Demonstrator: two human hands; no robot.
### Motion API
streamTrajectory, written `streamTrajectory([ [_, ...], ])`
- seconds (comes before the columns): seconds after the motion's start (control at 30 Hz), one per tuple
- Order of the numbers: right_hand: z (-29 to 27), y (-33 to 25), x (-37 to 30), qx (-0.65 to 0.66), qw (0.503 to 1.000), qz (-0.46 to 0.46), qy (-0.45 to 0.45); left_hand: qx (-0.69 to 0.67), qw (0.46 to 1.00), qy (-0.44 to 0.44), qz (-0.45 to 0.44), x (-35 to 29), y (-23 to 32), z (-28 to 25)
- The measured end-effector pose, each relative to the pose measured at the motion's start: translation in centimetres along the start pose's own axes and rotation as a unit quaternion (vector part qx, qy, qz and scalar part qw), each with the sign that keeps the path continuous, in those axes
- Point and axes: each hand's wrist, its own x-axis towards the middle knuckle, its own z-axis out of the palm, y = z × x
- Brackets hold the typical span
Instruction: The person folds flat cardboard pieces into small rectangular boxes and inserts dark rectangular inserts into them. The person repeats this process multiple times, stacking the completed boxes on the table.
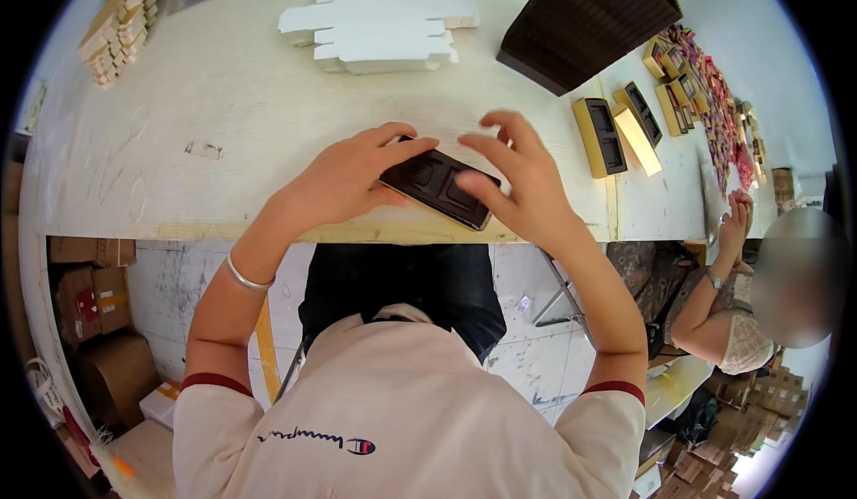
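Note:
A narrow box with a dark brown moulded plastic tray [435, 180] in it lies slantwise near the table's front edge. My left hand [344, 176] grips its left end, thumb along the far edge and fingers at the near side. Over the right end hovers my right hand [522, 173], fingers curved and spread apart. Its thumb tip is above or against the tray; I cannot tell whether it touches. Right of my hands, a gold box with a dark tray [609, 146] stands beside a gold lid or sleeve [636, 137].
A pile of flat white carton blanks [379, 17] lies at the back, beside a tall stack of dark brown trays [585, 26]. Folded cardboard pieces [120, 30] sit far left. More gold boxes [678, 97] and small colourful wrapped items [719, 106] spread rightward, near another person [728, 311].

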Motion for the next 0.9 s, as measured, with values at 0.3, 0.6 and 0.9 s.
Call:
streamTrajectory([
  [0.3, 0.9, 0.7, -3.2, 0.084, 0.991, -0.07, -0.079, 0.09, 0.995, 0.032, 0.028, 0.7, 0.4, 1.3],
  [0.6, 1.4, 0.3, -3.2, 0.109, 0.992, -0.059, -0.017, 0.151, 0.988, 0.026, 0.015, 0.4, 0.6, 1.4],
  [0.9, 1.1, 1.3, -2.0, 0.112, 0.986, -0.091, -0.085, 0.083, 0.995, -0.04, 0.028, 0.7, 0.1, 0.2],
])
